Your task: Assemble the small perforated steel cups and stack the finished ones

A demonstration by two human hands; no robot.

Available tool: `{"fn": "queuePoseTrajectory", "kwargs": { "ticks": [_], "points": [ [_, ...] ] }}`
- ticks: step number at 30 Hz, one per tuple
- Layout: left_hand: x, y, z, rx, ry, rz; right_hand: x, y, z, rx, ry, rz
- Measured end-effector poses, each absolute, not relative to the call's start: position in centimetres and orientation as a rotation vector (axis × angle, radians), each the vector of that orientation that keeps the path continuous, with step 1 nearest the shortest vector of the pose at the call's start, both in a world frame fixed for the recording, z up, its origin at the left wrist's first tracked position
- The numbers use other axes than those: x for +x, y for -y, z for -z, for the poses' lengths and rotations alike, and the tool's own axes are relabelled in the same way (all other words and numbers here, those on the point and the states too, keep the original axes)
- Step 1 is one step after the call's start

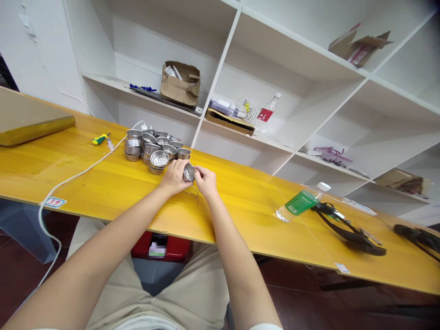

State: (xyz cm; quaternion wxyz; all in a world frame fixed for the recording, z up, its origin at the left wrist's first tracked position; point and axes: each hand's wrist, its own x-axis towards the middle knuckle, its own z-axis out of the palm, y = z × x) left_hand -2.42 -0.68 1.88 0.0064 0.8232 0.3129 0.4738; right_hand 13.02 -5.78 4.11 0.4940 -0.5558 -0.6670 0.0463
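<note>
My left hand [174,178] is closed around a small perforated metal strainer cup [189,173], tilted so its inside partly shows. At the cup's right rim, my right hand [205,179] has its thumb and fingers pinched together; what lies between the fingertips is too small to tell. A thin bent wire [196,195] shows just below the two hands, at or near the tabletop. Just left of and behind my left hand stand several more metal strainer cups [159,159], some of them stacked.
The yellow table [240,206] bears a green-handled screwdriver [100,139], a white cable [85,172], and a cardboard box [34,119] at left. To the right are a green-labelled bottle [302,201] and a black strap [347,233]. White shelves [261,137] rise behind.
</note>
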Motion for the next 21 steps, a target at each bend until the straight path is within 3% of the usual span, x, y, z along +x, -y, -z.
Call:
{"fn": "queuePoseTrajectory", "kwargs": {
  "ticks": [21],
  "points": [
    [-2.2, 0.9, -2.0, 2.490, -0.834, -1.524, 14.1, 4.4, -3.2, -1.474, 1.405, -0.308]
  ]
}}
